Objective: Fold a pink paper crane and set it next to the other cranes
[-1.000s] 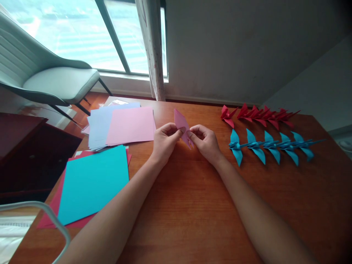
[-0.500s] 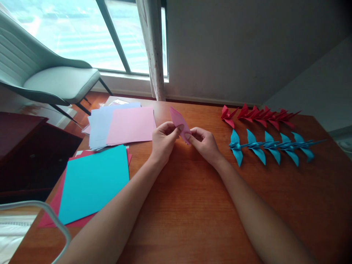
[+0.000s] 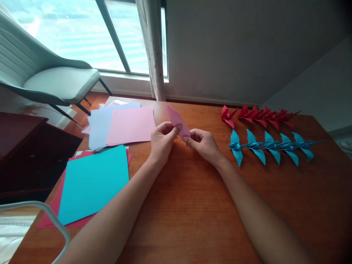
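Note:
A folded piece of pink paper (image 3: 176, 119), narrow and pointed at its upper left end, is held between both hands above the wooden table. My left hand (image 3: 162, 141) pinches its middle between thumb and fingers. My right hand (image 3: 203, 143) grips its lower right end, thumb on top. The fingers behind the paper are partly hidden, and so are the folds of its lower end. Off to the right lie a row of red paper cranes (image 3: 258, 116) and a row of blue paper cranes (image 3: 272, 145), one behind another.
Pink sheets (image 3: 132, 126) overlap pale blue sheets (image 3: 99, 128) at the table's back left. Nearer, a turquoise sheet (image 3: 95, 183) lies on red sheets (image 3: 51, 216), beside my left forearm. A chair (image 3: 63, 80) stands by the window, and a curtain (image 3: 151, 47) hangs behind the wooden table (image 3: 178, 212).
Both hands have shifted slightly left with the folded pink paper. My right thumb has slid a little left along its lower end, and the paper's tilt has changed slightly.

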`<state>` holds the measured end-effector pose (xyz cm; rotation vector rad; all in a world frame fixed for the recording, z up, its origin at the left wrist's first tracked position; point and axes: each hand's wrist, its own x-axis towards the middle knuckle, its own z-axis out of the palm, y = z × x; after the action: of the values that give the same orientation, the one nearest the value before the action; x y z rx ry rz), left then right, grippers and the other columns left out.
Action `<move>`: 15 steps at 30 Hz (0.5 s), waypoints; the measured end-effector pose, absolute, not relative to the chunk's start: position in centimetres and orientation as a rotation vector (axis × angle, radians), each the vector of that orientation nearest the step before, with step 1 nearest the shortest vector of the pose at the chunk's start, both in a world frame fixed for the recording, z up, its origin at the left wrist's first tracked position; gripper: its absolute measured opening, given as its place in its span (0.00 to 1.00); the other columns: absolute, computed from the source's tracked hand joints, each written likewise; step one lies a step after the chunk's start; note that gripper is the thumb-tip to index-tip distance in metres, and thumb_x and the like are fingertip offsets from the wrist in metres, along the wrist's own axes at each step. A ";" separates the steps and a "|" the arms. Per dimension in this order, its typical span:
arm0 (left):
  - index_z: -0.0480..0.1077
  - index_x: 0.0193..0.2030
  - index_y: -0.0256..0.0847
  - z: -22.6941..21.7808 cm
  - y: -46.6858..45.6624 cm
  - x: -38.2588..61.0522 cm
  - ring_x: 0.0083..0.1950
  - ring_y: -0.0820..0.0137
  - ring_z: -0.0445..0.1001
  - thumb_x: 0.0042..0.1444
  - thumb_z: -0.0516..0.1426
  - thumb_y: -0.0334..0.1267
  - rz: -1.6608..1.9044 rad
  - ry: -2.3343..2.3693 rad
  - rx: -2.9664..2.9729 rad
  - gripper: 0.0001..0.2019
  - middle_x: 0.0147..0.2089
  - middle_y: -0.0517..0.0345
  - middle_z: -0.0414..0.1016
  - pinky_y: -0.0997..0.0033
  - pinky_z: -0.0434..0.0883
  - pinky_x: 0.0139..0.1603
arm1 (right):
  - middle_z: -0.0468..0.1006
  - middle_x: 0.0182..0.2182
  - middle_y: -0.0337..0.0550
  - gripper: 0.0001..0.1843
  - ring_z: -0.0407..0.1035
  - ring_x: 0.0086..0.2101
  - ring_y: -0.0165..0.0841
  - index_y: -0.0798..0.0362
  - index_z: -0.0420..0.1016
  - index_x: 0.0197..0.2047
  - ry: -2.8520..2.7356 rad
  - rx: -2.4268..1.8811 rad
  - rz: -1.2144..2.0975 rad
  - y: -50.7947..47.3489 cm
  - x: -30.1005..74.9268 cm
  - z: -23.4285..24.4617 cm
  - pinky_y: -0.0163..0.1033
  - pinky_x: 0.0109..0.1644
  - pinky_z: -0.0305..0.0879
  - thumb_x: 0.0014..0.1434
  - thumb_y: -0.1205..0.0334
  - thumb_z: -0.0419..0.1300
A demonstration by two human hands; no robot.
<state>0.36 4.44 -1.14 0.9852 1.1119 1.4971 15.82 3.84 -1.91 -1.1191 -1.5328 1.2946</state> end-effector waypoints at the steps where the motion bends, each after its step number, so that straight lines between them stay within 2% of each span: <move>1: 0.77 0.31 0.38 -1.1 4.4 0.3 0.26 0.77 0.67 0.48 0.71 0.47 1.491 1.107 0.996 0.14 0.27 0.62 0.75 0.77 0.66 0.29 | 0.78 0.24 0.37 0.19 0.69 0.25 0.30 0.51 0.77 0.34 -1.539 -1.118 1.286 3.8 15.8 -1.9 0.36 0.30 0.61 0.57 0.42 0.67; 4: 0.77 0.32 0.38 -1.1 4.4 0.3 0.28 0.76 0.69 0.51 0.69 0.47 1.448 1.095 1.040 0.13 0.28 0.60 0.76 0.76 0.67 0.31 | 0.77 0.24 0.37 0.18 0.69 0.25 0.30 0.50 0.78 0.35 -1.559 -1.143 1.178 3.7 15.8 -2.1 0.37 0.31 0.62 0.60 0.42 0.65; 9: 0.77 0.33 0.36 -1.4 4.1 0.3 0.32 0.73 0.73 0.51 0.69 0.47 1.213 1.006 1.212 0.14 0.32 0.57 0.78 0.75 0.68 0.34 | 0.81 0.38 0.41 0.17 0.74 0.38 0.35 0.48 0.78 0.43 -1.414 -1.147 0.999 4.1 15.9 -2.1 0.38 0.38 0.68 0.57 0.47 0.68; 15: 0.76 0.35 0.36 -1.6 4.1 0.4 0.33 0.71 0.73 0.55 0.66 0.45 1.069 0.950 1.370 0.13 0.33 0.56 0.78 0.74 0.69 0.35 | 0.79 0.31 0.37 0.07 0.70 0.33 0.30 0.49 0.80 0.33 -1.184 -0.974 1.176 4.5 16.0 -1.9 0.37 0.41 0.67 0.53 0.57 0.71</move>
<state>0.36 4.11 -1.57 1.3703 0.9503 1.0693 15.99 4.53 -1.88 -0.9737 -1.1836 1.1758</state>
